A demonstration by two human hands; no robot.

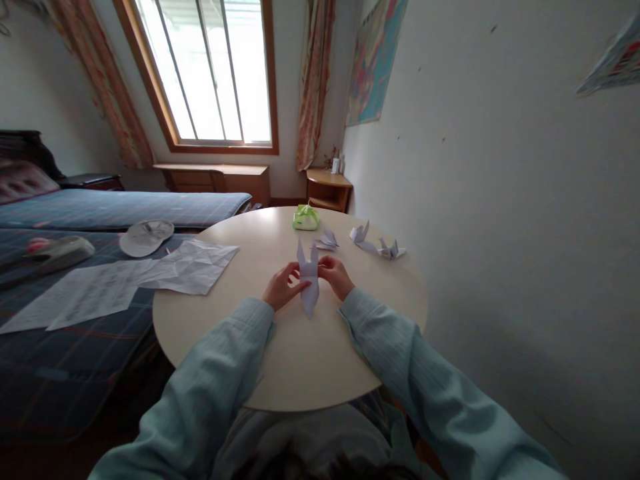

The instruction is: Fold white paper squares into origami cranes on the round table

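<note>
Beyond the folded paper (309, 269), three paper figures (359, 235) and a green packet (305, 219)

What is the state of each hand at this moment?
Left hand: closed, holding the folded paper at its left side.
Right hand: closed, holding its right edge.

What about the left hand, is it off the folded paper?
No, the left hand holds the folded paper by its side edge.

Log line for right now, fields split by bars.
left hand: pinching folded paper | right hand: fingers at its right edge | paper: two points upward | round table: three paper figures, green pack beyond hands
</note>
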